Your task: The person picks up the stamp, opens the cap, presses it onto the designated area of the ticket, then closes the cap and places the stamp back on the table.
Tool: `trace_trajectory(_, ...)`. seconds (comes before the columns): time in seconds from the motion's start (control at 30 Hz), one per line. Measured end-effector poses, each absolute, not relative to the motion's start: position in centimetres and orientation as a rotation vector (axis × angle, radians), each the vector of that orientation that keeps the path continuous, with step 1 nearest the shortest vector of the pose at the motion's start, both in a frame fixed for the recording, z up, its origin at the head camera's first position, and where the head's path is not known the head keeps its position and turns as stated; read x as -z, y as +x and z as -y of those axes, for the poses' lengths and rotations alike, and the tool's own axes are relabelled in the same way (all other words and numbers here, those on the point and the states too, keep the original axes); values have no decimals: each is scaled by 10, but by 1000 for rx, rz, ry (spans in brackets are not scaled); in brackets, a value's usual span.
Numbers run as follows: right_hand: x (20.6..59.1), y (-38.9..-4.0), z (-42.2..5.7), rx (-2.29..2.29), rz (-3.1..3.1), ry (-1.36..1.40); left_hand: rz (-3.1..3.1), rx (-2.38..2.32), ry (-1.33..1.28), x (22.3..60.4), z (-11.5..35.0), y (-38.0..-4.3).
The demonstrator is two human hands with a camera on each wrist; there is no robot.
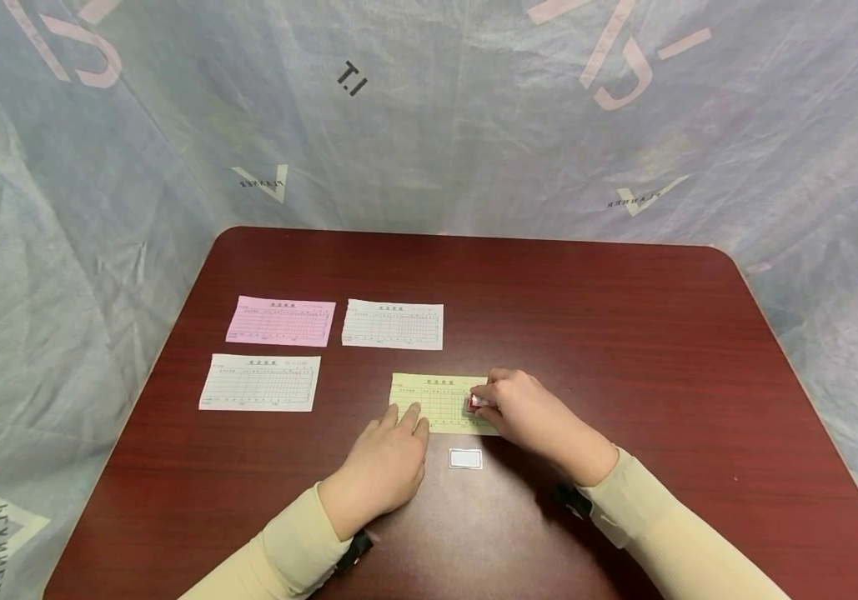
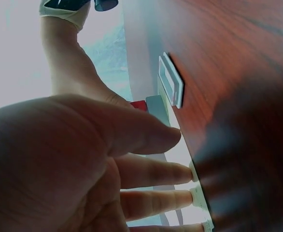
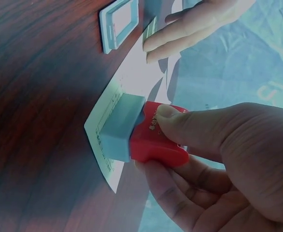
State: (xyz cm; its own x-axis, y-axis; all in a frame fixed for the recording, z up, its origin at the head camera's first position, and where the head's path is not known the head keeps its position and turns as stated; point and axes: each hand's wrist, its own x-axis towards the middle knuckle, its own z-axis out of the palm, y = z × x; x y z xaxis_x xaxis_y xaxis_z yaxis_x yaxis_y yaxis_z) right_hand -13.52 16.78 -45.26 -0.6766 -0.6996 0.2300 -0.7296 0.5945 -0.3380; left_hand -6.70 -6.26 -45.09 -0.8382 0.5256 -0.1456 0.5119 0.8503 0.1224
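Observation:
A yellow printed slip (image 1: 439, 410) lies on the table in front of me. My left hand (image 1: 385, 462) rests its fairly straight fingertips on the slip's lower left part. With thumb and fingers, my right hand (image 1: 537, 417) pinches a rubber stamp (image 3: 156, 135) by its red upper part. The stamp's grey base stands on the right part of the slip, and its underside is hidden. Just below the slip is a small white rectangular stamp cap (image 1: 465, 459), lying by itself between the two hands; in the right wrist view it shows a raised rim.
Left of the yellow slip lie a pink slip (image 1: 281, 322), a white slip (image 1: 393, 325) beside it, and another white slip (image 1: 259, 383) below the pink one. The dark red table (image 1: 624, 325) has rounded far corners. A grey printed cloth (image 1: 444, 125) hangs behind it.

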Motion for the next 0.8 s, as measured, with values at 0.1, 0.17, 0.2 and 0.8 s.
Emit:
trace_trajectory(0.1,452,-135,-167,-621,2744,1226,-2847,-119,800,451,63,-67)
trace_trajectory(0.17,453,-135,-167,-614,2741,1223,-2843,-117,796,452,63,-68)
trace_trajectory(0.2,453,-135,-167,-612,2738,1222,-2840,-114,796,453,63,-68)
trace_trajectory(0.8,454,-135,-167,-606,2712,1231,-2833,-133,786,453,63,-68)
